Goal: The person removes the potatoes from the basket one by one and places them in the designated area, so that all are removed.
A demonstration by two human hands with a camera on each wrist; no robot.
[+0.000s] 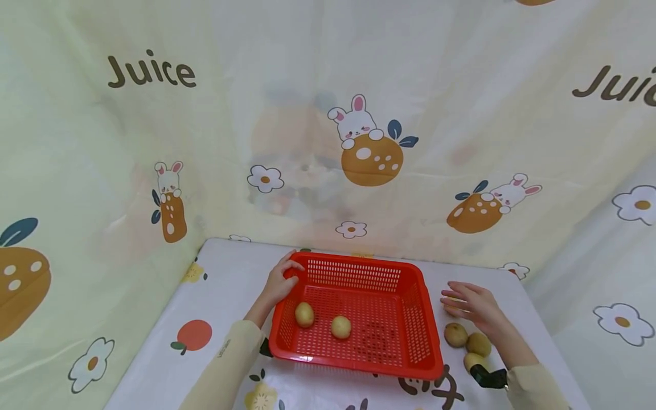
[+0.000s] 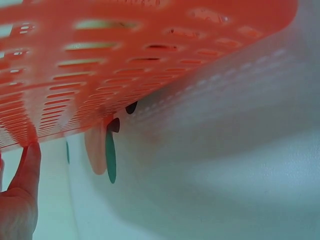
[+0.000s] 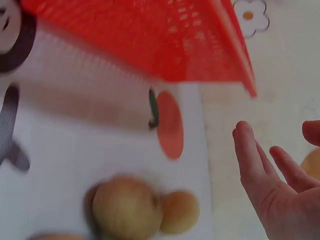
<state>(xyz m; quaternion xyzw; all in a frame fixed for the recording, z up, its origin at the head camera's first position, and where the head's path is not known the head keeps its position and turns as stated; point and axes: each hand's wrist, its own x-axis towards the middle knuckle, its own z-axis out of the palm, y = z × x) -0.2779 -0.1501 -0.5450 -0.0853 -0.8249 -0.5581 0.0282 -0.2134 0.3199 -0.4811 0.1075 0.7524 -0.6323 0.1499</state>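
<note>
A red plastic basket (image 1: 359,364) with slotted walls holds two potatoes, one at its left (image 1: 304,315) and one nearer the middle (image 1: 340,327). My left hand (image 1: 279,283) grips the basket's left rim near the far corner. In the left wrist view, a digit (image 2: 30,170) of that hand touches the basket wall (image 2: 150,55), and the basket appears raised off the table. To the right of the basket, my right hand (image 1: 476,307) hovers with fingers extended, holding nothing. Below it lie several potatoes (image 1: 455,335), one partly hidden by the fingers.
A white printed cloth (image 1: 154,364) covers the table. Cream curtains (image 1: 287,216) with rabbit and fruit prints stand behind and at both sides. Dark wrist straps show at my right wrist (image 1: 487,377) and partly at the left.
</note>
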